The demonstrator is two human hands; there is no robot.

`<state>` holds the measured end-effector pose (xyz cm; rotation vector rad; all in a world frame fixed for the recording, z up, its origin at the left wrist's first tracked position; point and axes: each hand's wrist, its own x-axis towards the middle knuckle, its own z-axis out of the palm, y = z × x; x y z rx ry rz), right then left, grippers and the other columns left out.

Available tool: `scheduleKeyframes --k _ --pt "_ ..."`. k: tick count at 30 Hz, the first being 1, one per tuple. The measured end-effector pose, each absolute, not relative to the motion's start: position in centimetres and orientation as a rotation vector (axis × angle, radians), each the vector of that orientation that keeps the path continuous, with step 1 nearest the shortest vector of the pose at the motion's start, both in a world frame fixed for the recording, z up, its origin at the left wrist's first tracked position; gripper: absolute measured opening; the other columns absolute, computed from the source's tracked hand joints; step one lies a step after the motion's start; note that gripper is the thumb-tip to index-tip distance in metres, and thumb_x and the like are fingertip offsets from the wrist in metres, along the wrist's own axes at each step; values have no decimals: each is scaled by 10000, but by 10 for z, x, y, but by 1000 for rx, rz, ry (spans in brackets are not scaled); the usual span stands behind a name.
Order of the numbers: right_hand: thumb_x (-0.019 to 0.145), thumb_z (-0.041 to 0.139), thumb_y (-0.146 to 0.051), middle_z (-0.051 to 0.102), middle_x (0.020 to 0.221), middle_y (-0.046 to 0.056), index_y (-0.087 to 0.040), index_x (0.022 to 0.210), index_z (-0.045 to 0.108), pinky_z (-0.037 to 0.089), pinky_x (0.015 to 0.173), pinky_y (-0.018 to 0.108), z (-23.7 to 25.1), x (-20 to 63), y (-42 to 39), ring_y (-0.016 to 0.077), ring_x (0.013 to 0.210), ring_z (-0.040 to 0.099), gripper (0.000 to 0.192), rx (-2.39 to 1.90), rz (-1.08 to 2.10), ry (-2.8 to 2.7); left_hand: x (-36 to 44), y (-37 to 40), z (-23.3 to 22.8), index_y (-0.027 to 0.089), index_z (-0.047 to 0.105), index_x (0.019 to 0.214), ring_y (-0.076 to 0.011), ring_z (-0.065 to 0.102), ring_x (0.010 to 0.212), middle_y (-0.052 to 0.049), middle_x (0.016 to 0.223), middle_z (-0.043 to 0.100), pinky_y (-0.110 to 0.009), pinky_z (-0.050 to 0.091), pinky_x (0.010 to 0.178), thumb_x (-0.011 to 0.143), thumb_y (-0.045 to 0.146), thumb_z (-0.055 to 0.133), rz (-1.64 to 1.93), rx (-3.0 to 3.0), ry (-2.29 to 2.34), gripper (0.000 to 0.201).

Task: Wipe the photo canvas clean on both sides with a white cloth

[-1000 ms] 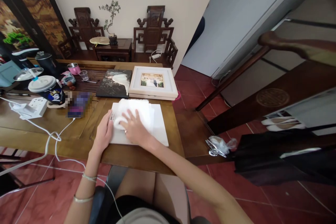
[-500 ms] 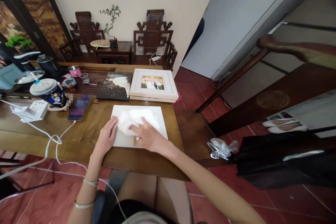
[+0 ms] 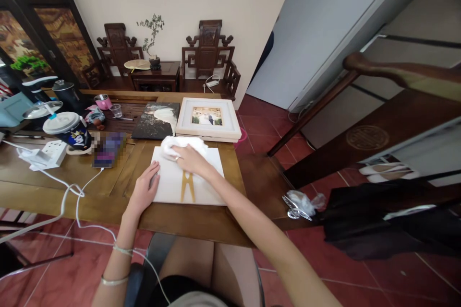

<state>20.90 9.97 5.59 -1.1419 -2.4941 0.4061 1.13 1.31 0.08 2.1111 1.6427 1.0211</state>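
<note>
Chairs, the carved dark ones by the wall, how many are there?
2. One chair stands left of the little plant table, the other chair right of it, both against the wall. More may be hidden outside the picture.

I look down at a wooden table [image 3: 108,172]. My right hand [image 3: 189,158] presses a white cloth [image 3: 180,144] onto the far edge of a white board [image 3: 205,177] bearing a tan clothespin shape [image 3: 188,185]. My left hand [image 3: 144,189] lies flat on the board's left edge. Beyond sit a white framed photo [image 3: 209,117] and a dark picture [image 3: 156,120].
</note>
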Motion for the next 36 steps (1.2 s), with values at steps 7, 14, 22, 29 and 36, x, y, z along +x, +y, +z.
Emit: scheduleKeyframes --k 7,14,22,29,36 --pt "868 362 -72 686 1100 112 -148 1196 564 269 1087 601 32 294 59 303 1065 606 393 -1326 420 -2342 13 14 0 127 613 1229 -254 489 1318 -156 1361 570 -447 371 1127 934 330 439 1035 2087 1636 398" --pt "729 427 -33 567 1350 126 -192 1018 623 242 1136 554 42 317 -36 291 1372 370 384 -1119 544 -2506 15 15 -3 152 613 1225 -259 502 1306 -133 1357 579 -463 386 1119 931 325 436 1059 2114 1644 384" --pt "787 400 -70 656 1190 112 -173 1080 615 333 1063 561 40 313 24 316 1124 588 378 -1165 510 -2473 14 15 -2 124 605 1230 -257 483 1323 -159 1373 557 -453 368 1132 934 322 426 1007 2143 1627 399" --pt "803 380 -59 605 1280 159 -133 1160 578 134 1137 620 29 290 64 312 1307 452 415 -1149 415 -2410 13 14 -2 127 607 1224 -252 484 1323 -156 1359 571 -451 372 1127 935 319 426 1019 2141 1625 391" --pt "668 435 -10 486 1421 187 -161 964 632 151 1166 583 31 307 -26 270 1417 292 387 -1020 435 -2470 14 15 -2 111 608 1219 -260 489 1317 -168 1357 569 -445 371 1127 934 319 441 1035 2121 1624 390"
